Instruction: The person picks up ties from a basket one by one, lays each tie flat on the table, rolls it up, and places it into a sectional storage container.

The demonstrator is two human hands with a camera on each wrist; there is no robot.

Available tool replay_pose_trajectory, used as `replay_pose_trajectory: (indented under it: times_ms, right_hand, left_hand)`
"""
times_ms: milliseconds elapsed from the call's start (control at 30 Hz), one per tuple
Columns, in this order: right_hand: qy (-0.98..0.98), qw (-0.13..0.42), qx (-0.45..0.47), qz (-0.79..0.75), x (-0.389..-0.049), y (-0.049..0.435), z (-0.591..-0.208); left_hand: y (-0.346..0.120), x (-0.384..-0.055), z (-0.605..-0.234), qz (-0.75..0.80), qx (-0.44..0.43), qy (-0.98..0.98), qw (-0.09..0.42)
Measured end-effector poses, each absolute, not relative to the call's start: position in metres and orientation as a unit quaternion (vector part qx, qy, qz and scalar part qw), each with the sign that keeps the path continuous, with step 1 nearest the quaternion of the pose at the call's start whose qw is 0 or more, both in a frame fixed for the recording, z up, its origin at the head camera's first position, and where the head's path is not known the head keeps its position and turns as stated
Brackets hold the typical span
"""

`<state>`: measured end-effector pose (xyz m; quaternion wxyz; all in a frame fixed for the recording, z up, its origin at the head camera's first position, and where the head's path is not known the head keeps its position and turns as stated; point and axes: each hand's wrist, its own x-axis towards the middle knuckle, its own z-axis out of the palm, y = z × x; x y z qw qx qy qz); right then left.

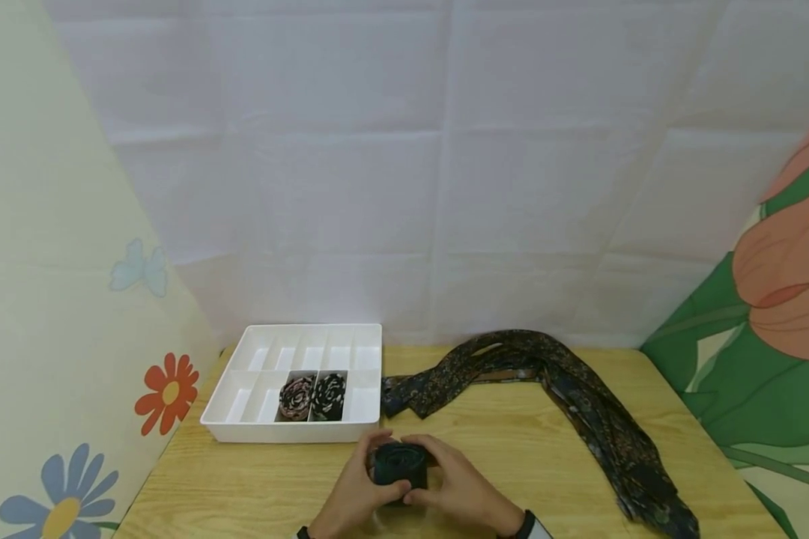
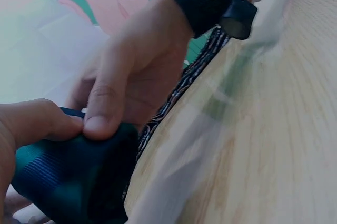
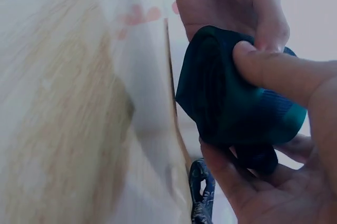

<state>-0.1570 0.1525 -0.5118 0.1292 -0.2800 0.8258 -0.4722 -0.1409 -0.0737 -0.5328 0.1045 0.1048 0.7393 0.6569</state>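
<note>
A dark green and navy necktie (image 1: 401,463), wound into a roll, is between both hands at the front of the table. My left hand (image 1: 359,483) grips its left side, and my right hand (image 1: 464,485) holds the right side. Both thumbs press the near face, close together. In the left wrist view, a ribbed navy stripe shows on the rolled necktie (image 2: 63,176). The right wrist view shows the coiled layers at the end of the rolled necktie (image 3: 216,87), with fingers curled round it from below.
Behind the hands, to the left, stands a white divided tray (image 1: 290,433). Two patterned rolled ties, one pinkish (image 1: 297,398) and one black-and-white (image 1: 329,397), sit in adjacent front-row compartments. Several dark patterned neckties (image 1: 600,404) lie in an arc right of the tray.
</note>
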Motion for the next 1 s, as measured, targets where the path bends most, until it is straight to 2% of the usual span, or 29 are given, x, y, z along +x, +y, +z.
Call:
replay_pose_trajectory:
  times_ms: [133,333,633,767,1000]
  right_hand:
    - [0.821,0.113,-0.278,-0.485,-0.157,0.150,-0.509]
    - [0.836,0.069,-0.281,-0.466,-0.158,0.146,-0.507]
    - [0.816,0.103,-0.307,-0.479,-0.178,0.138,-0.505]
    - [0.796,0.111,-0.281,-0.524,-0.192,0.130,-0.503]
    - [0.818,0.057,-0.221,-0.529,-0.209,0.107,-0.501]
  left_hand:
    - [-0.075,-0.141,-0.531,0.655,0.097,0.743,0.100]
    - [-0.076,-0.145,-0.525,0.584,0.093,0.805,0.055]
    - [-0.082,-0.151,-0.504,0.566,0.063,0.822,-0.005]
    - [-0.092,-0.157,-0.491,0.565,0.036,0.822,-0.051]
    - [-0.104,-0.175,-0.477,0.552,-0.012,0.821,-0.142]
